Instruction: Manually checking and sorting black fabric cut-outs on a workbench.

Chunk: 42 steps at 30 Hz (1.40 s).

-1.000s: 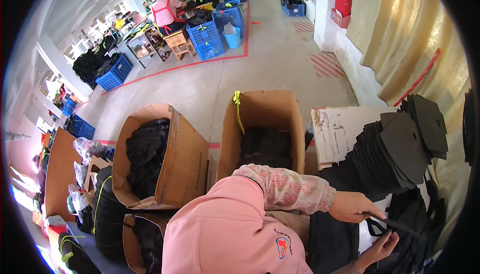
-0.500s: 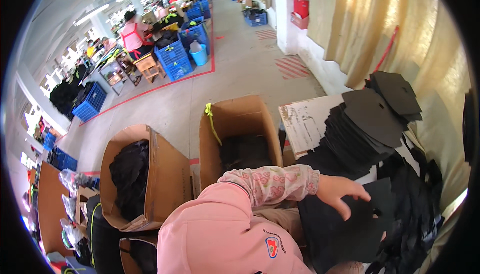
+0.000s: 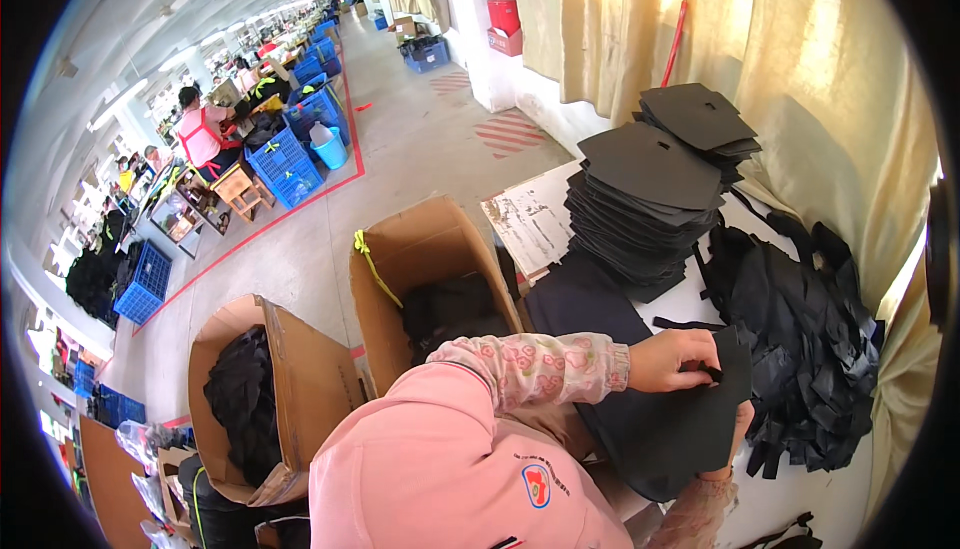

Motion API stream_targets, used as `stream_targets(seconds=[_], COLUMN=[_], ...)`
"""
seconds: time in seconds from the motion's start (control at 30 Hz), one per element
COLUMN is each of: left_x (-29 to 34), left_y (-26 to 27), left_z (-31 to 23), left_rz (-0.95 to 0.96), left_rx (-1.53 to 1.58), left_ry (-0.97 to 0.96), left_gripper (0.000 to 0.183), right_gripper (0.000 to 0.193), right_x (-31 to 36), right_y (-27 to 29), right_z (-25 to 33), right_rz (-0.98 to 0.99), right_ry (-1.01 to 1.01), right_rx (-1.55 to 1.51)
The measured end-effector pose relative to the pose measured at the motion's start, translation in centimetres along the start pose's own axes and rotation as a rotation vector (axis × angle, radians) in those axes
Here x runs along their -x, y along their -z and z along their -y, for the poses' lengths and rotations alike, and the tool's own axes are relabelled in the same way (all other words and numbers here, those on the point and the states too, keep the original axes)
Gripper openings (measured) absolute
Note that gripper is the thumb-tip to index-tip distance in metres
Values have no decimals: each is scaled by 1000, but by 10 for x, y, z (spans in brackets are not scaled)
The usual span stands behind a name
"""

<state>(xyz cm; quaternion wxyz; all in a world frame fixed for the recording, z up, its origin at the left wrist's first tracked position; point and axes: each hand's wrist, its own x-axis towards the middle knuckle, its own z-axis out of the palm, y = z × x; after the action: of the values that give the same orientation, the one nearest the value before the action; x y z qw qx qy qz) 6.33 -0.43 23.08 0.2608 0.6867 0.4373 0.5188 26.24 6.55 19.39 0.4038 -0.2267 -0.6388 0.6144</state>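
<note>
A dark, stiff black panel [image 3: 665, 444] lies tilted in front of me, over the right side of my lap and the table edge. My left hand [image 3: 672, 361] is closed near its upper part, fingers pinching a short black strap [image 3: 713, 375] at the panel's surface. My right hand [image 3: 741, 433] grips the panel's right edge, its fingers partly hidden behind the sheet. Beside the panel, a heap of black strap pieces [image 3: 800, 349] covers the right of the white table. A tall stack of similar black panels [image 3: 640, 209] stands beyond my left hand.
A second black stack [image 3: 700, 114] sits behind the first. Two open cardboard boxes [image 3: 325, 399] [image 3: 430, 234] holding black pieces stand to my left. Beige curtains [image 3: 800, 69] hang along the right wall. Blue crates [image 3: 285, 171] and a person in pink [image 3: 203, 134] are farther off.
My left hand was spread open above the panel; now its fingers are closed on the strap. My right hand now shows at the panel's edge. The view has shifted to the right.
</note>
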Motion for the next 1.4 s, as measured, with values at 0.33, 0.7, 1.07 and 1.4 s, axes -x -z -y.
stream_targets(seconds=[0.33, 0.7, 1.07, 1.4], left_x=[-27, -26, 39, 62], left_y=[4, 77, 182, 187], left_z=[-6, -9, 19, 95], left_rz=[-40, -141, -655, -280], left_rx=[-621, 10, 220, -859], left_ry=[-455, 105, 366, 176], left_gripper=[18, 17, 10, 38], right_gripper=[43, 17, 12, 31], right_x=[10, -28, 7, 16], right_y=[17, 39, 130, 123], right_z=[58, 46, -48, -36], right_rz=[192, 358, 314, 335], right_ry=[-395, -376, -508, -201], right_rx=[-577, 113, 371, 772])
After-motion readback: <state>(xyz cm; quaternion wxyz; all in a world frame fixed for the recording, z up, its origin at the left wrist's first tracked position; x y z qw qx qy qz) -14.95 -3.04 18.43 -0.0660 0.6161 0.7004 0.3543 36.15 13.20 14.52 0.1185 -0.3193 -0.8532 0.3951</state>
